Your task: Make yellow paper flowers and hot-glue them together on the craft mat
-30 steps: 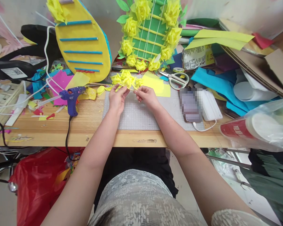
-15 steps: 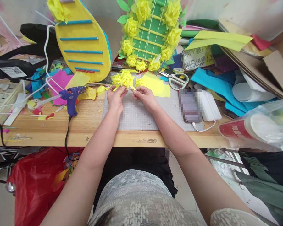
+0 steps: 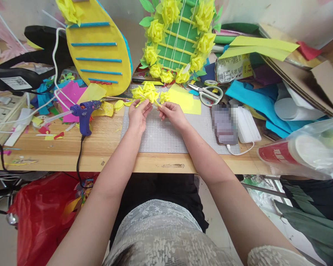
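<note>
Over the grey cutting mat [image 3: 166, 138], my right hand [image 3: 173, 114] pinches a small folded piece of yellow paper [image 3: 157, 103] between thumb and fingertips. To its left my left hand [image 3: 140, 115] is closed, its fingertips drawn together; what they hold is hidden. Just beyond the left fingertips lie yellow paper flowers [image 3: 148, 89], and another small yellow flower [image 3: 164, 96] lies past the right fingers. Flat yellow paper sheets [image 3: 184, 99] rest on the mat behind my right hand.
A blue glue gun [image 3: 85, 116] stands at left among paper scraps. Behind are a yellow board with blue bars [image 3: 97, 51] and a green board edged with yellow flowers [image 3: 174, 44]. Scissors [image 3: 209, 95], a phone [image 3: 224, 123], a white power bank [image 3: 246, 125] and a bagged cup [image 3: 283, 153] are at right.
The yellow paper piece has turned slightly in my right fingers, and a small gap shows between my hands. Both hands stay over the mat's back left area.
</note>
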{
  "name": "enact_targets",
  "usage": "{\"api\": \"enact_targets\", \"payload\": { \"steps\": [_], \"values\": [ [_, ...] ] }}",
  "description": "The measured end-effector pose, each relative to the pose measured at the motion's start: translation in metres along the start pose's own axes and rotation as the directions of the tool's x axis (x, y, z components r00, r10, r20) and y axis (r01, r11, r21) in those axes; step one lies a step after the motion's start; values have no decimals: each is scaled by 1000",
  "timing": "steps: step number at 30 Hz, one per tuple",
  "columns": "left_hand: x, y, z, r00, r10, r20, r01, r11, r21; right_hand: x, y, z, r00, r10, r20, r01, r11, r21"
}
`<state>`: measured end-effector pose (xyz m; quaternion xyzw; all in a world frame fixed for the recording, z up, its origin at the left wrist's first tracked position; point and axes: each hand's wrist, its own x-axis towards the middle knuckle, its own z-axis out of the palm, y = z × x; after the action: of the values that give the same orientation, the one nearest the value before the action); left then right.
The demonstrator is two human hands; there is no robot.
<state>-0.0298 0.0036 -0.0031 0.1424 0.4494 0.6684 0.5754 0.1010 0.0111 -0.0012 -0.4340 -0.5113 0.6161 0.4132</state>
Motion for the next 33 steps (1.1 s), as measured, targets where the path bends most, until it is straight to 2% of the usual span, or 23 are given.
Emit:
{"api": "enact_targets", "payload": {
  "steps": [5, 10, 13, 18, 27, 33],
  "values": [
    [3, -2, -2, 1000, 19, 4, -19, 999, 50, 2, 2, -2, 999, 12, 30, -11, 1000, -15],
    [0, 0, 1, 994, 86, -74, -79, 993, 90, 3, 5, 0, 997, 56, 51, -56, 998, -15],
    [-2, 1, 4, 988, 119, -96, -109, 989, 103, 3, 8, 1, 998, 27, 48, -29, 999, 30],
    [-5, 0, 5, 989, 132, -68, -125, 987, 100, 7, 12, 0, 1000, -14, -10, 15, 997, 82],
    [-2, -1, -1, 998, 63, -32, -58, 990, 129, 6, 6, -8, 999, -47, -10, 47, 998, -37],
    [-5, 1, 3, 994, 96, -51, -85, 979, 183, 5, 4, -13, 998, -57, 37, 61, 993, -105]
  ]
}}
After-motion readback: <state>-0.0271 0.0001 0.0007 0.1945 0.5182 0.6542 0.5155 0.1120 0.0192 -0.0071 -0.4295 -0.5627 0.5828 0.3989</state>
